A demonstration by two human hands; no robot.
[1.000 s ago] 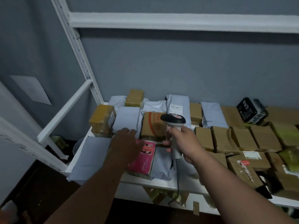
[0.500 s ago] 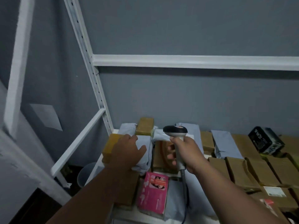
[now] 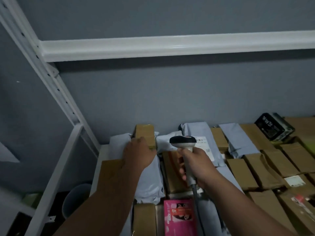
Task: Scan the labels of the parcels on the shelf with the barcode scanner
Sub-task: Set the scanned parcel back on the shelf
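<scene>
Scanner work at the back-left corner of the shelf (image 3: pixel 100 159). Right hand (image 3: pixel 198 165) is wrapped around the grip of the barcode scanner (image 3: pixel 183 143), head pointing toward the rear row, cable (image 3: pixel 198 206) trailing down over the front parcels. Left hand (image 3: pixel 139 153) lies with fingers extended on a grey mailer bag (image 3: pixel 117 145), fingertips at the edge of a small brown box (image 3: pixel 144 135) against the wall; it holds nothing. Judgement: no label shows on that box, so it likely needs turning before scanning. One printed label (image 3: pixel 203 145) faces up on the grey bag just behind the scanner head, an easy target. Best to aim squarely and keep the cable from dragging parcels. Around: rows of brown cartons (image 3: pixel 242 174) to the right, a black box (image 3: pixel 274 127) at the far back, a pink packet (image 3: pixel 179 217) in front. Tight packing leaves little room to flip parcels; the upright post (image 3: pixel 56 86) crowds the left.
</scene>
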